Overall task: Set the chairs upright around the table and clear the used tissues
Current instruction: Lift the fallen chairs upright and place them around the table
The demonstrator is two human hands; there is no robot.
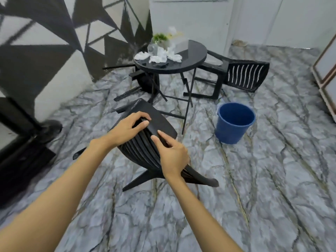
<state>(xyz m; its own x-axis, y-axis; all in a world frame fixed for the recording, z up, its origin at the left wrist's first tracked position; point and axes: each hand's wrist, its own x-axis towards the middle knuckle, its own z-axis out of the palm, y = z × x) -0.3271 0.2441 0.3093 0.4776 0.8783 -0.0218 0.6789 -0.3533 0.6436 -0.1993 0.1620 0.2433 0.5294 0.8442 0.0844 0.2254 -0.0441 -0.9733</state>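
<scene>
two bare forearms reach forward from the bottom of the view, down to a tipped black plastic chair, the near chair (160, 115), on the marble-patterned floor (272, 179). the left hand (127, 130) has its fingers curled over the upper edge of the chair's slatted part, thumb lying along the dark surface. the right hand (172, 153) grips the same part lower on the opposite edge, thumb and forefinger pressed against the plastic and the other fingers wrapped out of sight behind it. the chair is tilted off its feet, with its legs sticking out to the sides and toward the camera.

just beyond it stands a small round black bench (194, 53) on thin folding legs. crumpled white used tissues (158, 58) lie in a heap on the far left part of its top, beside a clear glass vase (152, 48) with green sprigs.

a second chair (247, 75) lies on its side on the floor right of the bench, its slatted back facing the camera. a third chair (143, 80) lies toppled left of the bench against the wall with black triangles (45, 51), its legs pointing outward.

a blue bucket (231, 131) stands upright on the floor near the bench's right legs, apart from all three chairs.
</scene>
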